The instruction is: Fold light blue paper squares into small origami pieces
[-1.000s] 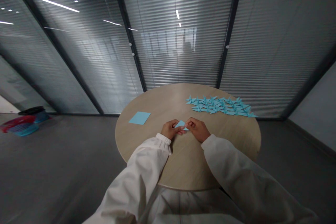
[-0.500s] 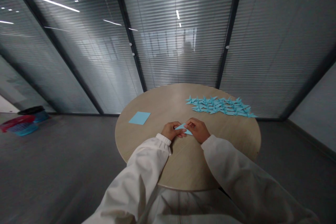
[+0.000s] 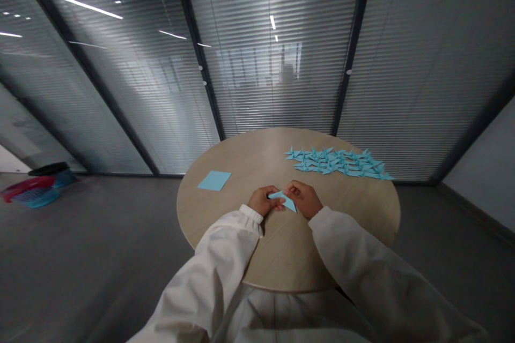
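Note:
Between my hands is a folded piece of light blue origami paper (image 3: 288, 203), one pointed corner aimed down to the right. My left hand (image 3: 263, 201) grips its left part, thumb over the paper and fingers partly beneath. With bent fingers, my right hand (image 3: 304, 198) pinches the upper right edge. Part of the paper is hidden behind the fingers. Flat on the table to the left lies a blue square paper sheet (image 3: 214, 180). Folded blue paper cranes (image 3: 338, 162), several of them, are lined up in close rows toward the back right.
The round wooden table (image 3: 277, 265) stands in front of me, its near edge against my body. A glass partition with blinds (image 3: 277, 102) rises behind it. On the floor at far left are a red and blue basket (image 3: 34, 191) and a dark-rimmed bin (image 3: 56, 173).
The lower right corner of the folded paper now shows farther down, below my right fingers. Both hands stay in nearly the same place.

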Available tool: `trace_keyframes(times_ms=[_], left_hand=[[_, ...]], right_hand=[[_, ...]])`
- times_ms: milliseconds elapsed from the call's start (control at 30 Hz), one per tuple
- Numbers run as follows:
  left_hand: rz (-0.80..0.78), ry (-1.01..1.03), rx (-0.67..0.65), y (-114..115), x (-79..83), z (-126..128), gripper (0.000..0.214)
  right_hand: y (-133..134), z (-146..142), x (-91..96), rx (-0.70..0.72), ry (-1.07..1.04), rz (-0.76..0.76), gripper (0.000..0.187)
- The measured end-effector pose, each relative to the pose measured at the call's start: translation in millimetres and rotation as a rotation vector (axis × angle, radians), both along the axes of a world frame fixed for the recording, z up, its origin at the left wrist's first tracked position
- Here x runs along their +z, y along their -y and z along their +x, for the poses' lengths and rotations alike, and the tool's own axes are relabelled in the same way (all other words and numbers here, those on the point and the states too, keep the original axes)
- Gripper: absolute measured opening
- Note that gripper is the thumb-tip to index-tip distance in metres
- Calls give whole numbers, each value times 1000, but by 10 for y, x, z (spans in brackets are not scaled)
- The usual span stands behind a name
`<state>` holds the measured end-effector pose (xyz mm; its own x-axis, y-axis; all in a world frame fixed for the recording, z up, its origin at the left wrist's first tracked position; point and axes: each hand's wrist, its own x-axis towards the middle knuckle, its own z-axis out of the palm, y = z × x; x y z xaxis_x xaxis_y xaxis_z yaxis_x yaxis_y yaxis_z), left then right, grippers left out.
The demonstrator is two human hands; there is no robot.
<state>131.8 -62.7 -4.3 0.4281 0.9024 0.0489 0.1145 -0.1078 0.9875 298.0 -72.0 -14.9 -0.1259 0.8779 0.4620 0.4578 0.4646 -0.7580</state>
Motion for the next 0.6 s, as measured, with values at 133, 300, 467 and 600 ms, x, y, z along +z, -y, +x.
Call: trace_keyframes(times_ms=[133, 300, 467, 600], left_hand=[[30, 31, 53, -17, 2, 12, 36], [80, 155, 143, -101, -36, -6, 41], [107, 196, 180, -148, -57, -23, 44], [128, 171, 165, -135, -54, -17, 45]], right_hand=[[-12, 23, 2, -23, -15, -25, 17], [-35, 47, -11, -33, -28, -69, 17], [-28, 39, 2, 12, 3, -140, 16], [-30, 43, -3, -8, 49, -111, 16]])
